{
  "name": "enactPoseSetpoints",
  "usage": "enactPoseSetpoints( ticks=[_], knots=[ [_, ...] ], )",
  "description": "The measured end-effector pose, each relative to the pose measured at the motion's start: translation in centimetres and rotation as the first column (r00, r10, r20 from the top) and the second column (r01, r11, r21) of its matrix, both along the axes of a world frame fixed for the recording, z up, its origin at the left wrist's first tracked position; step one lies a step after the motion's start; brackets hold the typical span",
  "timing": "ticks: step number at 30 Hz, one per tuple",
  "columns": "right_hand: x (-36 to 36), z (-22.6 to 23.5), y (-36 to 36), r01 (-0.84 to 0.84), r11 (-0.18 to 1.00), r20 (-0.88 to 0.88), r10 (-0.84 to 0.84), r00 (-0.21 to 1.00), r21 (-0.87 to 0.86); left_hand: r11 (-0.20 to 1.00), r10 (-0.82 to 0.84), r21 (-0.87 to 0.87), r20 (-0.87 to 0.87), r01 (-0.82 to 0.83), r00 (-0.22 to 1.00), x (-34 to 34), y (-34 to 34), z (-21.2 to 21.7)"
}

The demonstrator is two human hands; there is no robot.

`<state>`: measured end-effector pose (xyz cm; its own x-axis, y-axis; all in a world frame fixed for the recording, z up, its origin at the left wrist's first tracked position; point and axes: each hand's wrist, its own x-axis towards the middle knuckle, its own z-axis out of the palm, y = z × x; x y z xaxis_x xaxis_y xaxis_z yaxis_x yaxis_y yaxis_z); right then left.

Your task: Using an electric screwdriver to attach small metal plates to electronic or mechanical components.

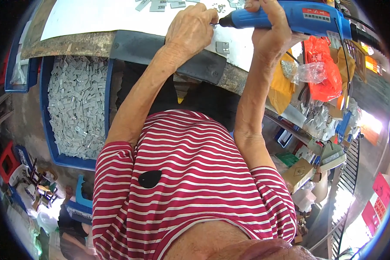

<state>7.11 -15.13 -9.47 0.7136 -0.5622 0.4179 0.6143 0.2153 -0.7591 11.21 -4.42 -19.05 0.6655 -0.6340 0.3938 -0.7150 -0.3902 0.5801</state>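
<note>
My right hand [271, 32] is wrapped round a blue electric screwdriver [297, 21], held level with its black nose pointing left. At that nose, the fingers of my left hand [190, 28] are pinched together. Whatever they hold is mostly hidden by the fingers. A single small grey block [222, 47], like a metal pencil sharpener, lies on the white work surface [95, 17] just below the screwdriver's tip. More grey blocks [158, 5] lie beyond my left hand, and a scatter of tiny parts [221, 8], perhaps screws, sits near the far edge of view.
Left of my body stands a blue bin [43, 112] heaped with small grey pieces [78, 104]. A dark strip [138, 47] covers part of the table's front edge. On the right are a red plastic bag [323, 78], a yellow envelope [281, 86] and a cardboard box [297, 173].
</note>
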Motion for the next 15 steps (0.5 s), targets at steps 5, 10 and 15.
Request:
enactPoseSetpoints(
  ticks=[5, 10, 15],
  knots=[
    [-0.7, 0.4, 0.3, 0.177, 0.951, -0.099, -0.208, 0.973, -0.252, 0.999, -0.015, -0.043, 0.021, 0.016, 1.0, 0.1, 0.2, 0.0],
    [-1.2, 0.1, -0.4, 0.145, 0.955, -0.069, -0.169, 0.983, -0.26, 0.998, -0.038, -0.044, 0.003, 0.039, 0.999, 0.1, 0.2, -0.1],
    [-1.8, -0.1, -0.9, 0.075, 0.995, -0.123, -0.082, 0.989, -0.067, 0.998, -0.043, -0.045, 0.008, 0.043, 0.999, 0.1, 0.2, -0.4]
  ],
)
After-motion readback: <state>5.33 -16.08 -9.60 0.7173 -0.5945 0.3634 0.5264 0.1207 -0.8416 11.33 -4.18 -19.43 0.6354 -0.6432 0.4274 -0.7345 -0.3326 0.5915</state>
